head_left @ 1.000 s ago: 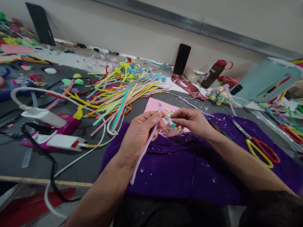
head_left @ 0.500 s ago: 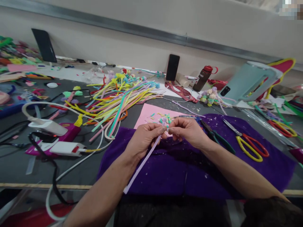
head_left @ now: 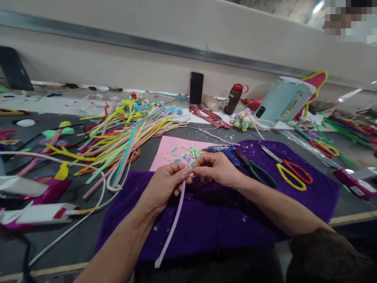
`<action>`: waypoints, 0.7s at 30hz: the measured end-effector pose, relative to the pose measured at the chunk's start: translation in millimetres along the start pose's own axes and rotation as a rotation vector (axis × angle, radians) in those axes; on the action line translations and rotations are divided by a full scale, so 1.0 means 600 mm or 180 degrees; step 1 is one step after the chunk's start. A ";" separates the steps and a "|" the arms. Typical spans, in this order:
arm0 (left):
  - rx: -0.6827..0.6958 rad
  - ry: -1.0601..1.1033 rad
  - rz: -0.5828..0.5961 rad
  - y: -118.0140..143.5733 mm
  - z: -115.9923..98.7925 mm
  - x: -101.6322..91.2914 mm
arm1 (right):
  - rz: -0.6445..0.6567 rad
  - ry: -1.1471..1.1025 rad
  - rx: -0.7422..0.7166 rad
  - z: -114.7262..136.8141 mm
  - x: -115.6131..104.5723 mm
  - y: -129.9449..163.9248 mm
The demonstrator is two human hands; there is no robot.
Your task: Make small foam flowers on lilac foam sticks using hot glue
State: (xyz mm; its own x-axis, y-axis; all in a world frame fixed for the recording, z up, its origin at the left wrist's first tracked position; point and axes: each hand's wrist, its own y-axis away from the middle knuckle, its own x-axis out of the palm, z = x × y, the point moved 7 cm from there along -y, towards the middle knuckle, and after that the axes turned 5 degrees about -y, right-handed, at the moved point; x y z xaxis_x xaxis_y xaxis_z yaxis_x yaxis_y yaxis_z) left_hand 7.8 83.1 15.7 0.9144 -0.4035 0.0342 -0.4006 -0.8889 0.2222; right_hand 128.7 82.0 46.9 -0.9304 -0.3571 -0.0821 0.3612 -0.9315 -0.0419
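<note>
My left hand (head_left: 166,182) pinches a lilac pipe cleaner (head_left: 179,214) near its upper end. Its long tail hangs down over the purple cloth (head_left: 203,232). A small lilac tuft shows just above the fingertips. My right hand (head_left: 219,169) is closed in a pinch right beside the left fingertips; whatever sits between its fingers is too small and hidden to name. Behind the hands, short cut pieces of pipe cleaner (head_left: 193,151) in teal, yellow and lilac lie on a pink sheet (head_left: 159,151). A blue glue gun (head_left: 231,153) rests just beyond my right hand.
To the right lie green-handled pliers (head_left: 259,171) and red-and-yellow scissors (head_left: 291,173). Bundled pipe cleaners (head_left: 138,137) spread at the left, near power strips (head_left: 44,196) and cables. A phone (head_left: 196,88), bottle (head_left: 234,98) and kettle (head_left: 284,100) stand at the back.
The view has swung to the right. Both hands stay together; the pipe cleaner's tail now hangs steeper and slightly bowed. A teal bit seen between the fingertips earlier is no longer visible there.
</note>
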 end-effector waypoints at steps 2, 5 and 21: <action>-0.0005 -0.0071 -0.0003 -0.002 0.000 0.000 | 0.0150 -0.0198 0.0114 -0.004 0.000 -0.001; -0.0008 -0.0163 0.0015 -0.004 -0.001 0.001 | 0.0300 -0.0543 0.0196 -0.009 0.000 -0.003; 0.0001 -0.0106 0.0079 -0.003 0.002 0.002 | 0.1006 -0.1609 0.0599 -0.031 0.014 -0.010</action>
State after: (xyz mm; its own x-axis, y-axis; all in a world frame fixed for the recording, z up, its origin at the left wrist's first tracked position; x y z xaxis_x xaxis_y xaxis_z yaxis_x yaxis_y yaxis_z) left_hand 9.6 83.9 14.5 0.9017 -0.4322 0.0073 -0.4230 -0.8787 0.2214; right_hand 119.9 85.6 27.8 -0.7110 -0.5630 0.4213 0.6497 -0.7551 0.0873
